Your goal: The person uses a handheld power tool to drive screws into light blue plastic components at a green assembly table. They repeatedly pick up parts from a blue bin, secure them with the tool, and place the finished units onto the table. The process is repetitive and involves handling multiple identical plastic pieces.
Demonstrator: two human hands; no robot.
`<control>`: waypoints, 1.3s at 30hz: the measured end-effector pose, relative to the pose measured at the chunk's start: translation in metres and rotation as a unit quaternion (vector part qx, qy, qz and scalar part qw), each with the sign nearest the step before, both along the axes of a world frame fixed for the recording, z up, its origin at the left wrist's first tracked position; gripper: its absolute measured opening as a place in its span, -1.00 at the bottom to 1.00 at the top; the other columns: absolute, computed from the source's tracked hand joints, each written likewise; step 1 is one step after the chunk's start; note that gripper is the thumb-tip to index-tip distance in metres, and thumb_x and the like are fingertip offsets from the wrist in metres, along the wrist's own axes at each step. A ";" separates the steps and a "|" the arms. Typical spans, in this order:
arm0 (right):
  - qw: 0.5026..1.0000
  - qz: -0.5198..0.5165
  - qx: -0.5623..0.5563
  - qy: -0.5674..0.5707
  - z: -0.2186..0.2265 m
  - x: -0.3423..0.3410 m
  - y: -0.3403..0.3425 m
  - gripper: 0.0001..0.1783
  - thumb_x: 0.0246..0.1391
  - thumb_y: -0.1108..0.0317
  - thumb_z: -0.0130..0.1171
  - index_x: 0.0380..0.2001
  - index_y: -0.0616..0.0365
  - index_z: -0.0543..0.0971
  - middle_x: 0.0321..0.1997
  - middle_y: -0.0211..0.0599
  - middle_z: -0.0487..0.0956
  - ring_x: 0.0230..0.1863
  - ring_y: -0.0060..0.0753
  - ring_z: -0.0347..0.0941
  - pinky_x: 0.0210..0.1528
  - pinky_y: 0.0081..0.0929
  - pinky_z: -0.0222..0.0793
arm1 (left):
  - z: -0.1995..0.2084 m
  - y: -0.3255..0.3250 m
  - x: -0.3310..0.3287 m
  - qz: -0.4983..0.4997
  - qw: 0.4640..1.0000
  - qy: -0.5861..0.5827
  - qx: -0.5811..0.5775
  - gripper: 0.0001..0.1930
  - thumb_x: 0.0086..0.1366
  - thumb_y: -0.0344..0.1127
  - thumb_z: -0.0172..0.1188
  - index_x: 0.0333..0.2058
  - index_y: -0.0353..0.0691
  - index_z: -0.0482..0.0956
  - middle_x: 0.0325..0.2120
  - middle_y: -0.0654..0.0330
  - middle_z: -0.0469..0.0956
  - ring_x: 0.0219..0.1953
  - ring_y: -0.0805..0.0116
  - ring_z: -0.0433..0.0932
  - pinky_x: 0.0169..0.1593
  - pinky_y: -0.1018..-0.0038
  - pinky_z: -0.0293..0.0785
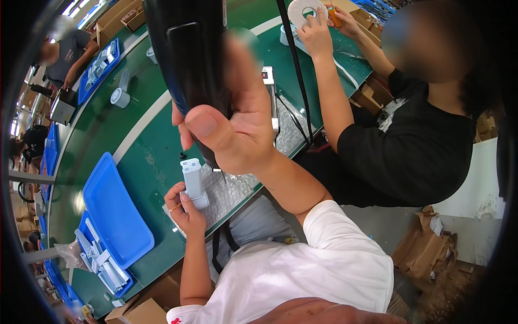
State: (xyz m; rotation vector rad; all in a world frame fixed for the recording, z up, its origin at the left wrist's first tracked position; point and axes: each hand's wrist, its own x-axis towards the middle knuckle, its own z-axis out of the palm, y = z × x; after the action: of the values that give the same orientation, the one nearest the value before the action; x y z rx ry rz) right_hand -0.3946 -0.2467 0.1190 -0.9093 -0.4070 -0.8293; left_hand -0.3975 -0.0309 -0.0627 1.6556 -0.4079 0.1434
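Note:
My right hand (pixel 240 121) is raised close to the camera, its fingers wrapped round a thick black electric screwdriver (pixel 186 59). The tool points downward, and a thin metal tip shows below my wrist. Lower down, my left hand (pixel 188 213) grips a pale blue-grey plastic housing (pixel 192 175), a boxy upright block with a wider round base. This housing stands upright over the bubble wrap (pixel 229 194) at the table's near edge, apart from the screwdriver. A small black piece (pixel 182 155) lies just beyond the housing's top.
An upturned-looking blue tray (pixel 116 210) lies left, beside a blue tray of pale plastic parts (pixel 102 264). A black rod (pixel 297 65) rises at right, near a metal device (pixel 268 75). A co-worker (pixel 399 140) sits right, holding a white round part (pixel 307 13). Cardboard boxes (pixel 143 313) stand below.

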 end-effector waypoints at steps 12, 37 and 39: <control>0.998 -0.013 -0.047 0.025 0.006 -0.012 -0.010 -0.30 0.17 0.18 0.27 0.22 0.16 0.14 -0.29 -0.28 0.58 -0.50 -0.62 0.49 -0.48 -0.67 0.40 | 0.003 -0.003 0.001 -0.011 0.994 -0.096 0.051 -0.82 0.45 -0.43 -0.08 -0.06 -0.36 0.39 -0.09 0.02 0.51 -0.03 0.29 0.48 0.14 0.37 0.35; 0.991 0.072 -0.064 0.093 0.019 -0.044 -0.049 0.08 -0.05 -0.70 -0.11 -0.26 0.36 0.46 -0.31 -0.11 0.48 -0.43 -0.27 0.43 -0.37 -0.33 0.34 | 0.016 0.004 0.004 -0.051 0.987 -0.142 0.062 -0.74 0.33 -0.43 -0.07 -0.17 -0.33 0.60 -0.20 -0.02 0.57 -0.14 0.04 0.50 0.01 0.24 0.40; 0.993 0.067 -0.053 0.077 0.021 -0.039 -0.043 0.08 -0.07 -0.70 -0.11 -0.25 0.34 0.45 -0.29 -0.11 0.47 -0.42 -0.28 0.41 -0.35 -0.33 0.32 | 0.015 0.006 0.002 -0.049 0.988 -0.137 0.059 -0.74 0.33 -0.43 -0.07 -0.17 -0.33 0.61 -0.20 -0.01 0.57 -0.14 0.05 0.50 0.00 0.24 0.40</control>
State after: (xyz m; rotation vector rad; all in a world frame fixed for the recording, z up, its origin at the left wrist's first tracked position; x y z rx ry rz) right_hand -0.4341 -0.2897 0.1398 -1.0253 -0.3750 -0.6152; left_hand -0.3953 -0.0248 -0.0481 1.7338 -0.7173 0.2798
